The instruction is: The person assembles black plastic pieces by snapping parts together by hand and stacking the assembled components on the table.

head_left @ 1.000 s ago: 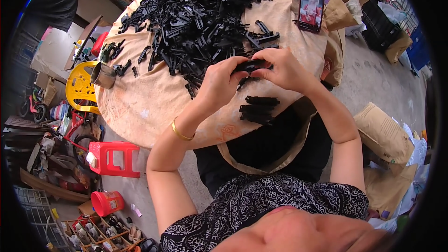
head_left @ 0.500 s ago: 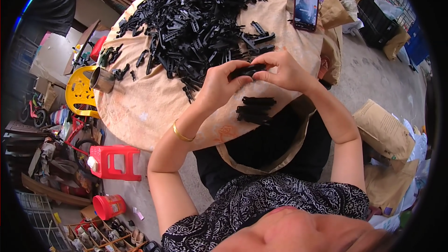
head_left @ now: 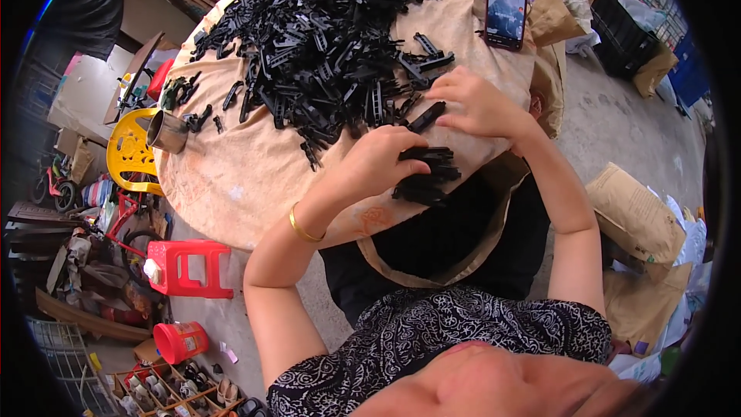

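A large heap of long, narrow black plastic pieces [head_left: 316,46] covers the far part of the cloth-covered round table [head_left: 231,177]. By the near edge lies a small stack of black pieces [head_left: 428,185], set side by side. My left hand [head_left: 382,158] is over this stack, its thumb and fingers closed on a black piece at the top; how many pieces it grips I cannot make out. Just beyond, my right hand [head_left: 482,108] has its thumb and fingertips at the end of a single black piece [head_left: 427,116], tilted between the heap and the stack.
A phone [head_left: 506,9] leans on a metal cup at the table's far right. Another metal cup [head_left: 167,131] lies tipped at the left edge. Nearby stand a yellow chair [head_left: 131,150], a red stool [head_left: 189,269] and a red bucket [head_left: 181,341]. Brown paper sacks [head_left: 637,216] sit at right.
My hands were together around black pieces and have parted. The left came down onto the small stack with a piece; the right moved slightly up and right, to another black piece.
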Tool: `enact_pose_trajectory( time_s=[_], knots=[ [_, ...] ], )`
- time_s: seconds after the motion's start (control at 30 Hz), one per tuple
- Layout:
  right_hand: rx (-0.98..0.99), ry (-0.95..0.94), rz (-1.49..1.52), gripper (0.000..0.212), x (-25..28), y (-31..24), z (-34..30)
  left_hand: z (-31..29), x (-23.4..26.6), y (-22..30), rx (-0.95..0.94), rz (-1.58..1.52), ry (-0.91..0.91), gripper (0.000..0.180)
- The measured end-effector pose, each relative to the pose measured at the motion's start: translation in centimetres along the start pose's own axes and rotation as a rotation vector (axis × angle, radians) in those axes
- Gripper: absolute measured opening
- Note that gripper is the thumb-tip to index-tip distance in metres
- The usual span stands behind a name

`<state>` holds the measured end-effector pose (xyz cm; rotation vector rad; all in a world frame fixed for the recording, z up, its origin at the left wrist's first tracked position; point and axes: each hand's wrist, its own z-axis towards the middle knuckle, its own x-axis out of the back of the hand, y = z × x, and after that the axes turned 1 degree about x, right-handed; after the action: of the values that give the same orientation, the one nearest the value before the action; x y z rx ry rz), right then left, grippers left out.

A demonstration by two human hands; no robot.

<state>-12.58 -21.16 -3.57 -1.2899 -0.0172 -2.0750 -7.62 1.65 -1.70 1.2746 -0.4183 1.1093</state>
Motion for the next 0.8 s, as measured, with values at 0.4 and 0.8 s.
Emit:
enact_pose_trajectory(
  time_s=[0.4, 0.8],
  knots=[
    [0.064, 0.179, 0.154, 0.026, -2.2, -3.7, 3.0, 0.3, 3.4, -1.6, 0.720, -0.522, 0.106, 0.022],
    [0.296, -0.181, -0.008, 0.023, -3.6, -2.6, 4.1, -0.1, 5.3, -4.8, 0.728, -0.736, 0.300, 0.026]
  ],
)
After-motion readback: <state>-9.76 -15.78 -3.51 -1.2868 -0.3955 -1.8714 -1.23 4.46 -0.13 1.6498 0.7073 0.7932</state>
